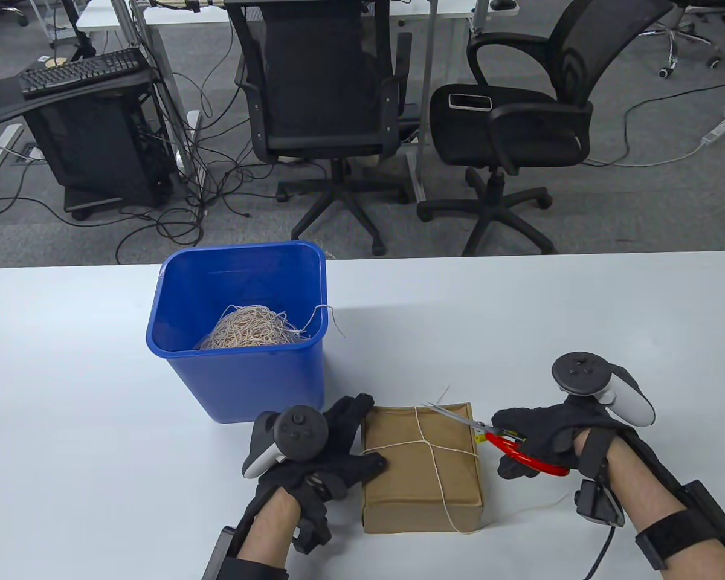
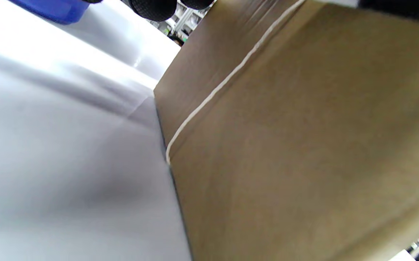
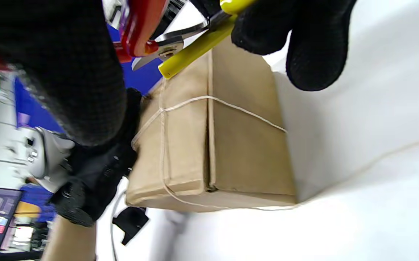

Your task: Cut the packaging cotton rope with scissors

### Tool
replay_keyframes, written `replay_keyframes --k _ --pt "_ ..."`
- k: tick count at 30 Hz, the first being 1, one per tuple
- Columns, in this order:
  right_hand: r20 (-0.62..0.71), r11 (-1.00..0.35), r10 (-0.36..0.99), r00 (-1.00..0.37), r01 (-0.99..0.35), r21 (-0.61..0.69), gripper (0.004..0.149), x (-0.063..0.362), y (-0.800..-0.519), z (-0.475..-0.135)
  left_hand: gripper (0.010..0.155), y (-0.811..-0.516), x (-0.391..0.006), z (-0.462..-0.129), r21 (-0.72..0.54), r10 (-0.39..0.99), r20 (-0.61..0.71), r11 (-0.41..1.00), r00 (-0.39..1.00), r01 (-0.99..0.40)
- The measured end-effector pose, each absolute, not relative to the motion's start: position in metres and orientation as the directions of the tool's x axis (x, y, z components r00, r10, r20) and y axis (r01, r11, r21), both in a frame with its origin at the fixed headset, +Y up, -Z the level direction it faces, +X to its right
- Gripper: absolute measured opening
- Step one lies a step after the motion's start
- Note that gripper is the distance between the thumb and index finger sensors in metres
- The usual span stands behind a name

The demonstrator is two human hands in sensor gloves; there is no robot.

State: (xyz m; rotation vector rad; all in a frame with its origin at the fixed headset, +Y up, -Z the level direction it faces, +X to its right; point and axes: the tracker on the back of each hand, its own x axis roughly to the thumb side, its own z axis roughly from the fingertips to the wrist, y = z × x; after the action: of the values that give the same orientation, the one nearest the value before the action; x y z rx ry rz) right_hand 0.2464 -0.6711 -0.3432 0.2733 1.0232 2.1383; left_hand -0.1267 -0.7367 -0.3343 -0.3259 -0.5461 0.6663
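Gloved hands are working: left hand (image 1: 332, 447) pressing the brown paper-wrapped parcel (image 1: 423, 477), right hand (image 1: 541, 438) gripping red-handled scissors (image 1: 489, 438) near the white cotton rope (image 1: 426, 444); parcel sliding could make the blades miss.

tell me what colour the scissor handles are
Red on the scissors in the right hand, with a yellow part near the pivot; clearest in the table view.

Table view: high, from the person's side, looks down & fwd across white table (image 1: 580, 314) to office chairs at 12. Left wrist view: v. close & low, near the tabletop (image 2: 60, 163), looks up along brown parcel (image 2: 303, 145) side, which fills 3 o'clock half. Right wrist view: close, tilted, faces parcel (image 3: 245, 152) from its right end, left hand (image 3: 97, 170) at 9. All 3 share parcel & table; blue bin (image 1: 241, 338) shows in each.
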Motion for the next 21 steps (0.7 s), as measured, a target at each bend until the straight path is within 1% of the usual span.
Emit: replay_keyframes --k 2,7,12,21 --pt "-0.115 -0.417 0.665 -0.738 -0.494 0.763 0.106 0.242 -0.671 -0.346 0.091 -0.738 -0.127 -0.335 -0.465 0.67 0.362 0.732 0.648 -0.498" --pt "-0.139 -0.392 0.653 -0.744 -0.49 0.778 0.1 0.231 -0.665 -0.362 0.091 -0.738 -0.127 -0.335 -0.466 0.674 0.362 0.729 0.644 -0.501" --pt "-0.118 -0.395 0.62 -0.776 -0.438 0.808 0.099 0.214 -0.659 -0.376 0.091 -0.739 -0.127 -0.336 -0.473 0.686 0.358 0.718 0.633 -0.511" --pt "-0.11 -0.362 0.637 -0.763 -0.422 0.831 0.098 0.198 -0.666 -0.387 0.091 -0.739 -0.127 -0.336 -0.476 0.692 0.356 0.712 0.628 -0.516"
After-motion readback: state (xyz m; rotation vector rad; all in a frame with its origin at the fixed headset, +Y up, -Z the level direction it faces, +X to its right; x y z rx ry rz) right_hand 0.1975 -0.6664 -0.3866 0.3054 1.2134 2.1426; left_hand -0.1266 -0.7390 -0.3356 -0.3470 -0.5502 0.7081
